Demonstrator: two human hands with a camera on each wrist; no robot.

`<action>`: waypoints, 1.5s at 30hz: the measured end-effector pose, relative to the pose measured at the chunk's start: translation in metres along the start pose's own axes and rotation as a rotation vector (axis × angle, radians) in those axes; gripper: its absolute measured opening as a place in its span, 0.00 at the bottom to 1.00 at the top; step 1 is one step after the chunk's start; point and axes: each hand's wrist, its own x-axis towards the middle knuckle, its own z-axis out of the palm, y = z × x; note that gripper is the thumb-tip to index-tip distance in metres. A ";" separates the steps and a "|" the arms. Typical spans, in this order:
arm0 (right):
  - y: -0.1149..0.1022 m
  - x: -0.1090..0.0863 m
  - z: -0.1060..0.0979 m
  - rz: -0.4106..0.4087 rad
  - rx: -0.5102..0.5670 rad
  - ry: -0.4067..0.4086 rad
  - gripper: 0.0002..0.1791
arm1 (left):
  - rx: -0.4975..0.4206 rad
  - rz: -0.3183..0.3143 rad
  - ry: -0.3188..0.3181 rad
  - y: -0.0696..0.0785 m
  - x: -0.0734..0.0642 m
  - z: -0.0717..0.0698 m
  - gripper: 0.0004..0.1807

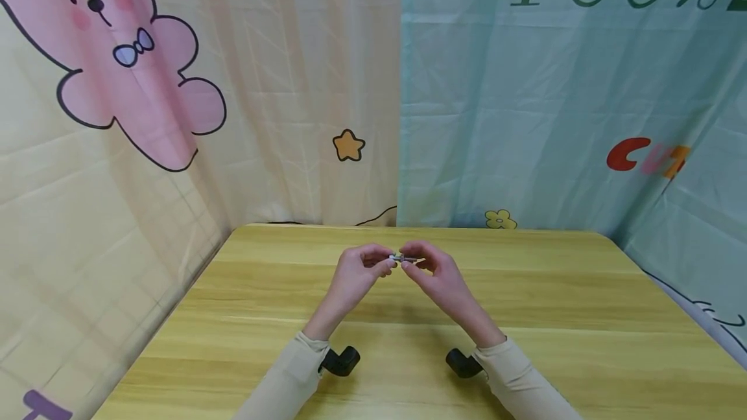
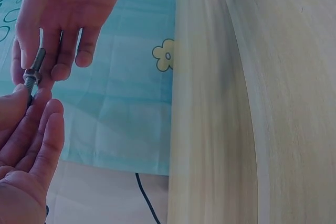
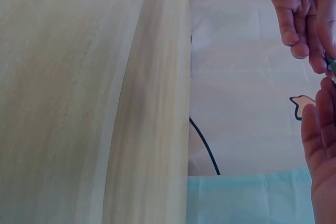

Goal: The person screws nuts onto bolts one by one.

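Observation:
A small metal bolt [image 1: 410, 258] with a threaded shaft is held between both hands, raised over the table. My left hand [image 1: 358, 271] pinches one end of it between thumb and fingers. Partway along the shaft sits a nut [image 2: 31, 74], which shows best in the left wrist view. My right hand [image 1: 438, 273] has its thumb and fingertips around that nut, while the shaft's free end points in toward the right palm. In the right wrist view, only a sliver of the bolt [image 3: 331, 64] shows at the right edge, partly hidden by fingers.
Below the hands lies a wood-grain table [image 1: 262, 316]. Printed curtains, one beige [image 1: 280, 83] and one teal [image 1: 496, 96], hang behind its far edge. Black wrist mounts [image 1: 343, 361] stick out from both sleeves, low over the tabletop.

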 end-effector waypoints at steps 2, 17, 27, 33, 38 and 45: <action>0.002 -0.001 0.001 -0.017 -0.002 -0.010 0.10 | 0.002 -0.004 0.000 0.002 -0.001 0.000 0.07; -0.026 -0.002 -0.001 0.098 -0.004 -0.050 0.09 | 0.033 -0.003 -0.023 0.038 -0.013 -0.002 0.06; -0.003 0.001 0.000 0.131 -0.023 0.017 0.15 | 0.030 0.016 -0.038 0.038 -0.012 0.000 0.06; -0.018 -0.001 -0.002 0.011 -0.046 0.002 0.12 | -0.011 0.006 -0.031 0.031 -0.010 -0.001 0.07; -0.041 -0.004 -0.002 0.008 -0.046 -0.019 0.10 | 0.011 0.010 -0.015 0.005 -0.001 0.000 0.05; -0.035 -0.003 -0.001 -0.018 -0.051 -0.031 0.10 | 0.023 -0.003 -0.020 0.010 -0.001 0.001 0.06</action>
